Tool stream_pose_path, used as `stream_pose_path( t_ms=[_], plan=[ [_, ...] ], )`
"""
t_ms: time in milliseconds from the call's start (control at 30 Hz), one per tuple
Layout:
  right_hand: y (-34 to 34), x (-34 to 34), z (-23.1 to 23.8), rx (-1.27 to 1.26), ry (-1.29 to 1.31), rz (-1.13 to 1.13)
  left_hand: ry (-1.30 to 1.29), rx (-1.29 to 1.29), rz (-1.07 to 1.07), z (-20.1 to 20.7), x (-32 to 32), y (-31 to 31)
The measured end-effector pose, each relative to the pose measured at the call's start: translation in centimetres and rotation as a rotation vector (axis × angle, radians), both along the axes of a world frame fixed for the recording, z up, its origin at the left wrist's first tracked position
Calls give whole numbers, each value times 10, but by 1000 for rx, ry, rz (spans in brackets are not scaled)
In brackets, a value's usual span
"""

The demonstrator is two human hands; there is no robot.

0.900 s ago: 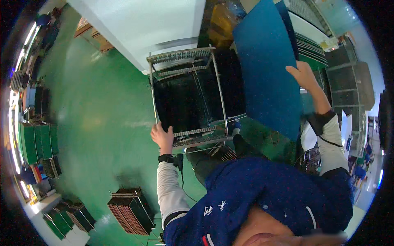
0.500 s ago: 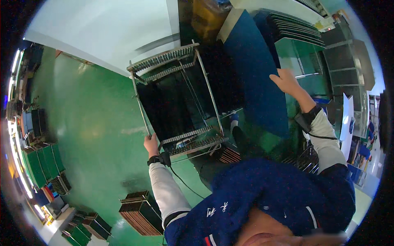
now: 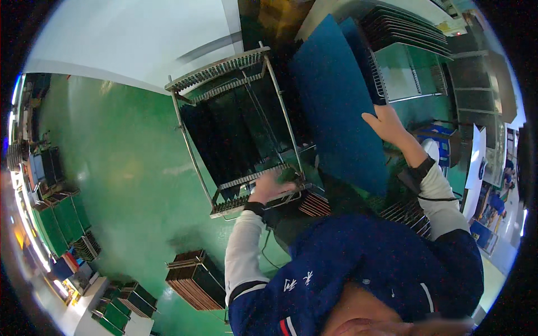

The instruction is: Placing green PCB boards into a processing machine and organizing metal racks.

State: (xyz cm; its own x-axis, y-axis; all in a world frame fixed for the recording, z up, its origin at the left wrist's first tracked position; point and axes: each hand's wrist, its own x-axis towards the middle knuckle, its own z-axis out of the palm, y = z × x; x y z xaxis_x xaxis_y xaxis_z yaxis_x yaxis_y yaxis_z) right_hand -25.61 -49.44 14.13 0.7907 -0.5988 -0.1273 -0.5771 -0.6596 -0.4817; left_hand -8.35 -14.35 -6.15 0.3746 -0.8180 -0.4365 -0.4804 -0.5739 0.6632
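Right hand (image 3: 388,125) gripped the blue panel (image 3: 339,106) by its edge, thumb on the face, presumably to steady it beside the slotted metal rack (image 3: 219,69). Left hand (image 3: 270,187) was over the rack's near rail (image 3: 228,210); too blurred to tell if its fingers gripped.

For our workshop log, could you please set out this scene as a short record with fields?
Left hand grip: blurred, over the near end of the slotted metal rack; contact unclear
Right hand grip: holds the right edge of the large blue board, thumb on its face
Board position: right of the slotted metal rack
Floor: green
Lower left: rack of brown-edged panels
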Motion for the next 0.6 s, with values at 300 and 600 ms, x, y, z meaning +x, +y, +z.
stream_pose_path(
  t_ms=[300, 600],
  plan=[
    [3, 0, -3, 34, 30, 41, -118, 363, -347, 6, -24, -2],
    [1, 10, -51, 81, -111, 64, 249, 279, -388, 46, 10, 21]
  ],
)
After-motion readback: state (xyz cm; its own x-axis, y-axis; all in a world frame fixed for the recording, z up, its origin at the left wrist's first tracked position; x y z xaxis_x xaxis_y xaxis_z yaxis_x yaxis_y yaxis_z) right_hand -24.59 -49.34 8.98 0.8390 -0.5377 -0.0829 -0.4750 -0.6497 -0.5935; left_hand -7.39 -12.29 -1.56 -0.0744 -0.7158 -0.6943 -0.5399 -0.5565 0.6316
